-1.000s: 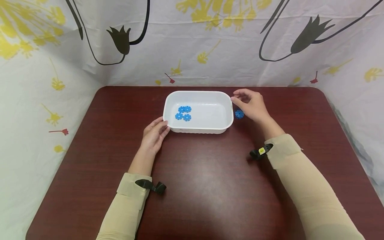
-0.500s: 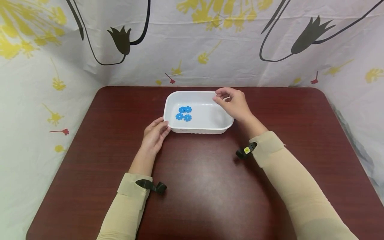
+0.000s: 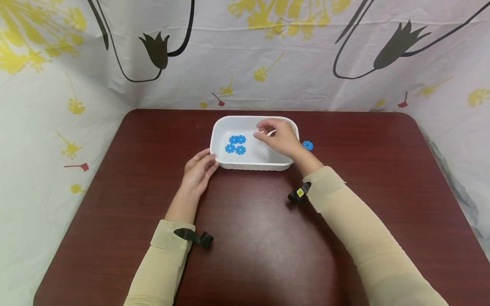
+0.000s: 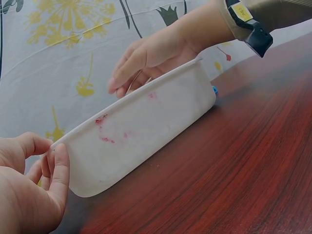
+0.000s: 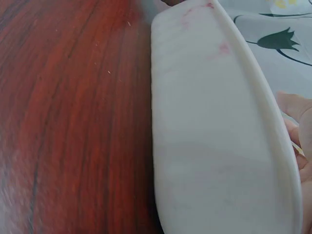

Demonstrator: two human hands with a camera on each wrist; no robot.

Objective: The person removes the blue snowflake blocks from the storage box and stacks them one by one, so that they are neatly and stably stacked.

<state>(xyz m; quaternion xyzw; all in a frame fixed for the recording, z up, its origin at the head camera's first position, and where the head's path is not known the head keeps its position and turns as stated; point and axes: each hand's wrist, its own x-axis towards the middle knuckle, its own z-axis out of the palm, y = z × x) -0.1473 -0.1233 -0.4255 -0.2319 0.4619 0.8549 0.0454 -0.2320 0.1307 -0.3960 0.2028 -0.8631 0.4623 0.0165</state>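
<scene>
Left hand point(image 3: 198, 171) pinches white tub point(image 3: 250, 167) by rim; right hand point(image 3: 280, 137) half-curled over tub, any hold I can't tell. Blue snowflake discs point(image 3: 240, 150) inside tub, another disc point(image 3: 307, 145) beside tub: likely light, stiff; I'd pinch edges.

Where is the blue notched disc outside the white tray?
In the head view, the blue notched disc lies on the table, right of the white tray, near the right hand.

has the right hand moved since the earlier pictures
Yes, to the left: in the head view, the right hand was by the right end of the unmoved white tray a second ago and is now over the tray.
</scene>
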